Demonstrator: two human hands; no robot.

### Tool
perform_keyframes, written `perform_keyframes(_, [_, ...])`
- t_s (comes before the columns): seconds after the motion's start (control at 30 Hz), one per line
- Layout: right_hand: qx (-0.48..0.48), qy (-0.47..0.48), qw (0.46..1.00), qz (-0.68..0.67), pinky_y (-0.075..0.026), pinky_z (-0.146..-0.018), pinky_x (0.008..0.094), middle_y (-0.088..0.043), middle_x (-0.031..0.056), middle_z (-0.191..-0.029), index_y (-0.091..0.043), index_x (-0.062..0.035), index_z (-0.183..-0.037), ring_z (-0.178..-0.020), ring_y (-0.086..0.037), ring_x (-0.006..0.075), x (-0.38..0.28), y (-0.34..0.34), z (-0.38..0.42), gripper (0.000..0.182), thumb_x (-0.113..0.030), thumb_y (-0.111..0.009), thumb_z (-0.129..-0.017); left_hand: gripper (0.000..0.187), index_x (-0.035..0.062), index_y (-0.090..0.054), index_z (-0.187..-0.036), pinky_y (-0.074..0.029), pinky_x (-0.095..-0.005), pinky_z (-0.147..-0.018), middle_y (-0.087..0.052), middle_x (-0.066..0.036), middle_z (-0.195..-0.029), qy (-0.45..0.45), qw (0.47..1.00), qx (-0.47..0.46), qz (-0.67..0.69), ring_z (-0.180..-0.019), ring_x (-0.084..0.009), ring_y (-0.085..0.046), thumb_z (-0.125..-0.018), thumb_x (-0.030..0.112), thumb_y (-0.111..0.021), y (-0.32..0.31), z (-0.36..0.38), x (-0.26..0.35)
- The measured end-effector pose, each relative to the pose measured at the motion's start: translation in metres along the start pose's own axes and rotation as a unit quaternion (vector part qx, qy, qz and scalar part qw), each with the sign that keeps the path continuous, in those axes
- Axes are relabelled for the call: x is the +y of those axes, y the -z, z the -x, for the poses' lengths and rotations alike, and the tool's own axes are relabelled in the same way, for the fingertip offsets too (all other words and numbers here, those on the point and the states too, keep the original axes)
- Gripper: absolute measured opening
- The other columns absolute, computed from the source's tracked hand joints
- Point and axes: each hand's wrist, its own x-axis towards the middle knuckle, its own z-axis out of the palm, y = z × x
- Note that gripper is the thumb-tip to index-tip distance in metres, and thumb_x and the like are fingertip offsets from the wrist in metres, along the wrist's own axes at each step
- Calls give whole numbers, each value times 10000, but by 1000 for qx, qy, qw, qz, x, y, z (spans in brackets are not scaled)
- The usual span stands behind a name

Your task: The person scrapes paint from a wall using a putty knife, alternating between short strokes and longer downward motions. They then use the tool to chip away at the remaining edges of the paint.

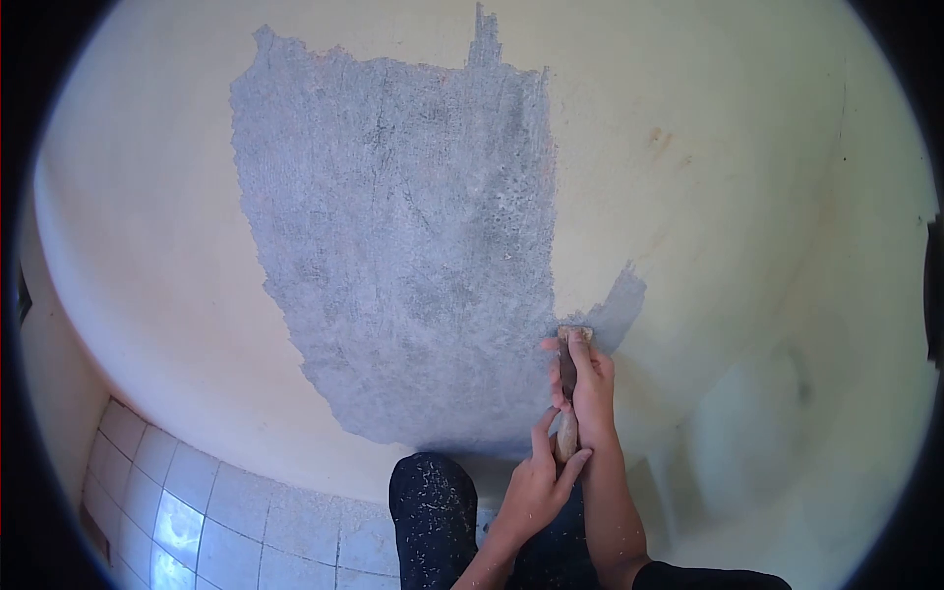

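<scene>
Both of my hands are on a paint scraper (pixel 567 376) with a dark, worn blade and a pale handle. The right hand (pixel 594 388) wraps it from the side, thumb lying near the blade end. Lower down, my left hand (pixel 533 484) has its fingers and thumb closed around the handle's butt. The scraper's top edge meets the cream-painted wall (pixel 728 197) at the lower right border of a large bare grey patch (pixel 403 236). A short grey strip (pixel 618 307) slants up and right from the blade.
Below the wall runs a tiled floor (pixel 231 501) with pale dust and crumbs along its edge. My knee (pixel 433 511) in dark, flake-speckled trousers is close to the wall. Small brownish marks (pixel 661 140) show on the paint at upper right.
</scene>
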Motion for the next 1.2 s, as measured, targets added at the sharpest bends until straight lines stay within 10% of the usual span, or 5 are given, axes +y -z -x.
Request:
perform_keyframes(0.2, [11,10,1000,-20,-303,-354,240,-570,0,-606,-717,40,-1026,-396,-456,77,10,-5,-4,545,-452,-502,-1117,649,-51,-206,-1603,-517,-477,-999,-625,-387,-1306,-7,999,26,19,-1220,-502,-655,-1101,172,-552,-4,0,-8])
perform_keyframes(0.6, [-3,22,999,-37,-262,-352,243,-480,-20,-565,-683,27,-921,-371,-374,59,4,-8,-9,540,-436,-494,-1127,568,-40,-266,-1598,-515,-475,-1012,-621,-374,-1338,38,998,34,29,-1260,-497,-634,-1102,128,-485,-7,-8,2])
perform_keyframes(0.8, [17,85,995,-46,-278,-358,237,-504,-14,-574,-688,24,-930,-383,-402,56,-30,-31,-20,540,-448,-510,-1122,494,-30,-396,-1557,-540,-411,-966,-664,-341,-1250,-105,980,157,60,-1136,-336,-712,-1092,108,-491,2,-35,23])
perform_keyframes(1.0, [-36,26,999,-9,-297,-341,239,-550,20,-614,-699,11,-1015,-397,-448,75,-7,-51,7,459,-399,-524,-1124,441,-29,-500,-1419,-422,-316,-553,-549,-102,-674,-2,976,207,69,-585,-122,-528,-1061,217,-574,7,-6,11])
perform_keyframes(1.2, [-281,43,951,124,-511,-746,301,-681,92,-891,-706,54,-1186,-804,-625,133,40,-86,25,347,-214,-496,-1121,301,10,-555,-1327,-384,-251,-594,-522,9,-790,30,916,317,243,-673,-64,-476,-1131,223,-475,57,-6,-25])
